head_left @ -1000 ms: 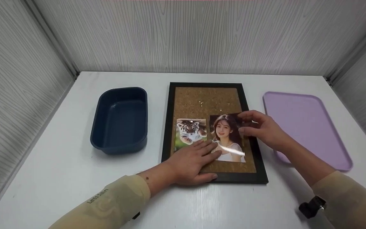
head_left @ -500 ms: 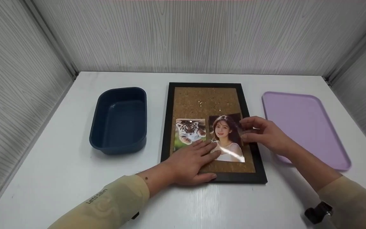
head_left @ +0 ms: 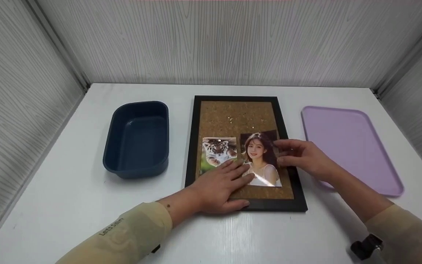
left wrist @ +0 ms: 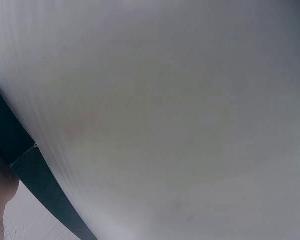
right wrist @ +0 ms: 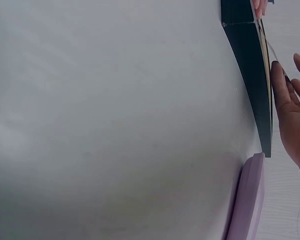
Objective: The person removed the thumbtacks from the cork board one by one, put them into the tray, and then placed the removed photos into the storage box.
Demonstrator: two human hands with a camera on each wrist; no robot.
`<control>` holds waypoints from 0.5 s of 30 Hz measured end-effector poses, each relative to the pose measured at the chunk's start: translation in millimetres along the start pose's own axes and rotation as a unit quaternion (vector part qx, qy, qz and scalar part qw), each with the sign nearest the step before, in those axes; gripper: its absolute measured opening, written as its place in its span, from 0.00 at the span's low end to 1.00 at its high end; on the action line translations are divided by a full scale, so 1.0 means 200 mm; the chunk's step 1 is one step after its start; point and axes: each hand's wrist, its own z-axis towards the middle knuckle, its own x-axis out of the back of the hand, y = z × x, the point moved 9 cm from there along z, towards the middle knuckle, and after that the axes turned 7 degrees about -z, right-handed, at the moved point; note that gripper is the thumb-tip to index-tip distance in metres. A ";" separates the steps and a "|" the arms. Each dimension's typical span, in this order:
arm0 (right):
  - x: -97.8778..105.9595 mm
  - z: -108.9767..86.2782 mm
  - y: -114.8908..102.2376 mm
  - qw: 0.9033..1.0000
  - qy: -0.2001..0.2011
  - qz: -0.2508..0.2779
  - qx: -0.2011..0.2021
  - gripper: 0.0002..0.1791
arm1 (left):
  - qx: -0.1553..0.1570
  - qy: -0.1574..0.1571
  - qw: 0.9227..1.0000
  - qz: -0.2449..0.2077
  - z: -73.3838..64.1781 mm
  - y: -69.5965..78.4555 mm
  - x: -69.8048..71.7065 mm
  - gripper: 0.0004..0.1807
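Observation:
A black-framed cork board [head_left: 236,113] lies on the table in the head view. On its lower half are a tiger photo [head_left: 219,149] at left, a small bright spot at its top edge, and a larger glossy portrait photo [head_left: 258,154] at right. My left hand [head_left: 220,189] rests flat with fingers spread over the lower tiger photo, the portrait's left edge and the frame. With bent fingers and thumb, my right hand [head_left: 300,156] holds the portrait's right edge. In the right wrist view, the photo's thin edge rises off the board beside the right fingers [right wrist: 280,82].
A deep blue bin [head_left: 137,143] stands left of the board. To the right, a flat purple tray [head_left: 350,146] lies partly behind the right forearm. Small shiny bits [head_left: 230,119] show on the upper cork. A pale panel wall [head_left: 229,44] closes off the back.
My right hand has slid slightly down the portrait's right edge, and the glare streak on the photo has become shorter. The left hand stays put.

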 end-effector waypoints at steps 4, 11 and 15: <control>-0.01 0.00 -0.01 1.000 0.005 -0.004 -0.003 0.33 | 0.000 0.001 1.000 0.005 0.00 0.00 0.00 0.44; -0.02 0.01 -0.02 1.000 0.013 -0.024 0.008 0.35 | -0.002 0.004 1.000 0.017 0.00 0.00 0.01 0.45; -0.03 0.01 -0.03 0.999 0.017 -0.025 0.018 0.36 | -0.005 0.005 1.000 0.023 -0.01 0.00 0.01 0.45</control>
